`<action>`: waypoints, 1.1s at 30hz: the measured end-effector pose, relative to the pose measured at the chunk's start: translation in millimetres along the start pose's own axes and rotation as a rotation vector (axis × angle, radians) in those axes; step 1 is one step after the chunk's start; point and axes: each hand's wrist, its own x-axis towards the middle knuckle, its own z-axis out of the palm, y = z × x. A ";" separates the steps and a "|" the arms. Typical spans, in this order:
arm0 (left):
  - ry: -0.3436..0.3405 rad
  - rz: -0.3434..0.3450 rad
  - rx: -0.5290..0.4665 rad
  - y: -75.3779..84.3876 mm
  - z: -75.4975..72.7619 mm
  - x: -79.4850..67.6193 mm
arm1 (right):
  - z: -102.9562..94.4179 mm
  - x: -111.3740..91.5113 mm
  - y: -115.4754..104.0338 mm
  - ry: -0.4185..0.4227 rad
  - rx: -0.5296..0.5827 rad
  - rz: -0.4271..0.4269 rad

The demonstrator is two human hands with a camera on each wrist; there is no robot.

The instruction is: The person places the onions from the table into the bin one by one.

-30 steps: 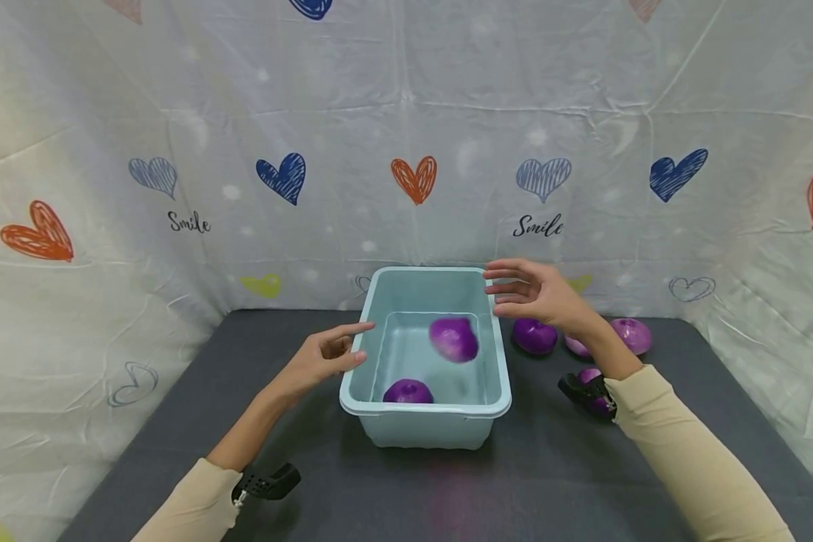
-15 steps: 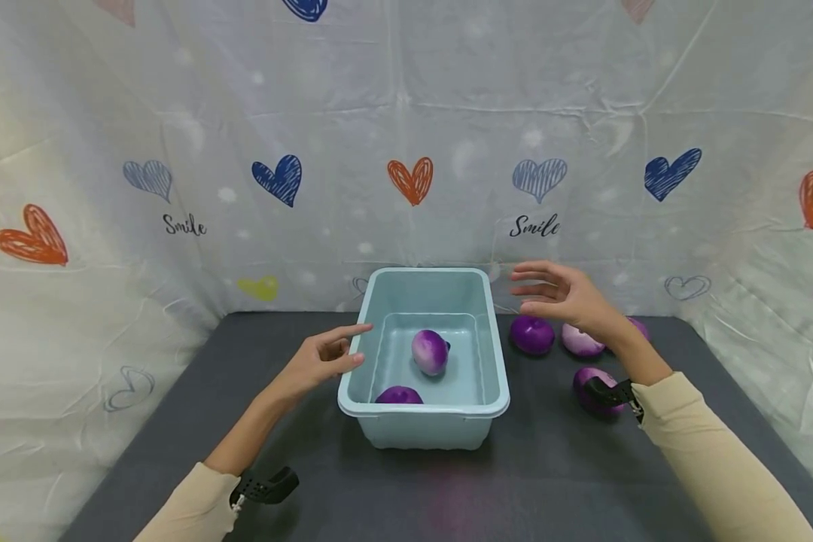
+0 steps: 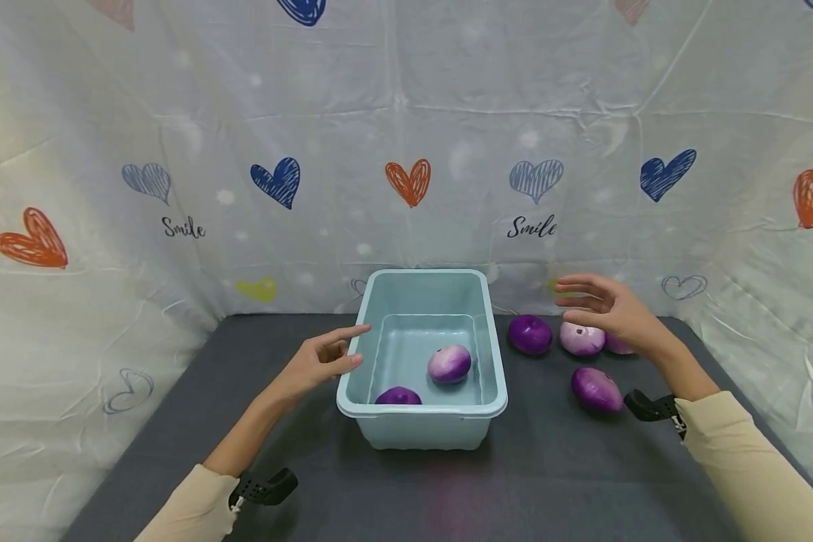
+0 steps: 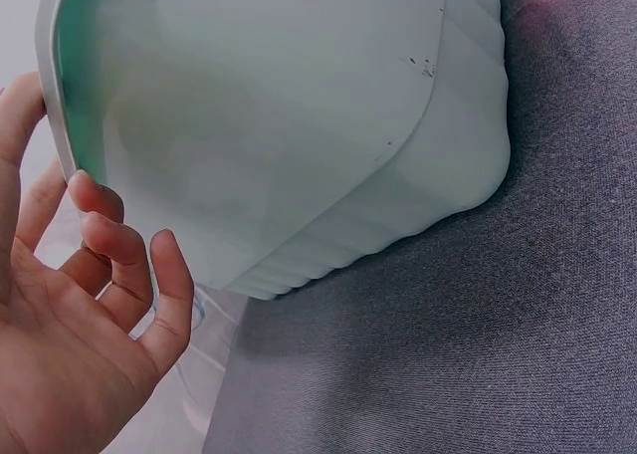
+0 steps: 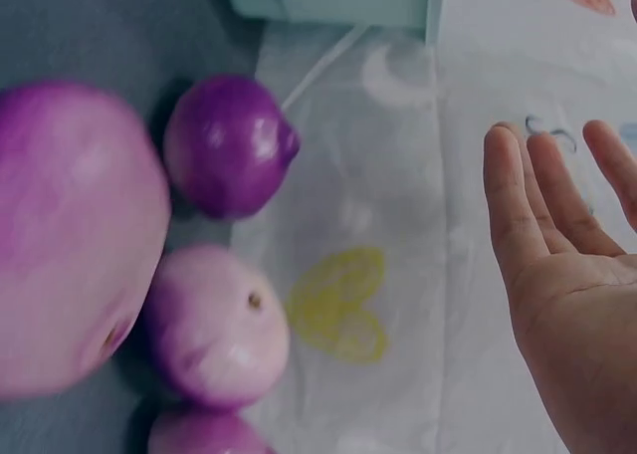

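Note:
A pale blue plastic tub point(image 3: 421, 431) stands in the middle of the table. Inside lie two purple onions: a pale-topped one point(image 3: 449, 364) toward the right, and a darker one point(image 3: 398, 396) partly hidden by the front rim. My left hand point(image 3: 325, 357) is at the tub's left rim, index finger and thumb extended against it; its other fingers bend loosely beside the wall in the left wrist view. My right hand point(image 3: 606, 307), holding nothing, hovers with parted fingers above the onions right of the tub. The nearest is a pale onion point(image 3: 582, 339).
Right of the tub are a dark purple onion point(image 3: 531, 335), another onion point(image 3: 619, 344) half hidden by the right hand, and one closer to the front point(image 3: 597, 390). A dark cloth covers the table point(image 3: 406, 500). Behind hangs a white curtain point(image 3: 447, 90) printed with hearts.
The pale-topped onion has dropped into the tub, rolled and settled toward its right side. My right hand has moved rightward from the tub to above the other onions. The left hand stays at the rim.

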 end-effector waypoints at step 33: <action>0.005 -0.053 -0.003 -1.5 0.8 -1.9 | -64.1 -78.7 72.8 0.246 -0.297 0.202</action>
